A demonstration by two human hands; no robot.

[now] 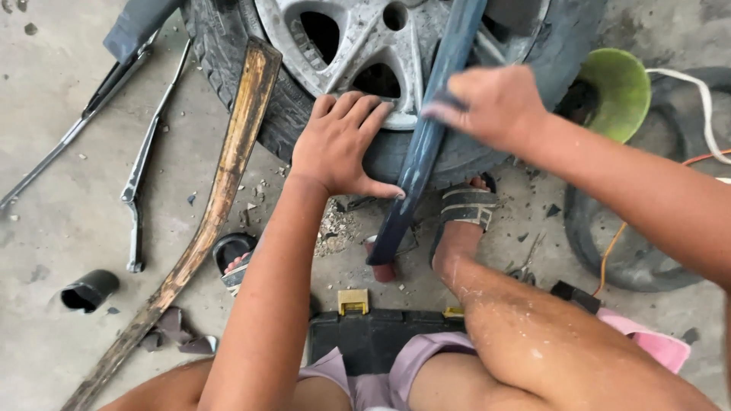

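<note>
Head view: two bare hands working a long bar at a wheel lying on a concrete floor.
The left hand [340, 144] lies flat on the tyre [251, 91] sidewall beside the silver rim [358, 38], fingers together and extended, thumb touching the dark blue bar [426, 137]. The right hand [491, 103], blurred, is clamped around that bar, which slants across the tyre. A worn wooden-looking lever [221, 190], a wheel wrench [145, 152] and a green bowl [617, 91] lie nearby.

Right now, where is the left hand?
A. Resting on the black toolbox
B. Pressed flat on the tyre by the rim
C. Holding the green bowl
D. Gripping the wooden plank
B: the left hand lies palm down on the tyre beside the rim, while the right hand grips the dark blue bar.
</note>
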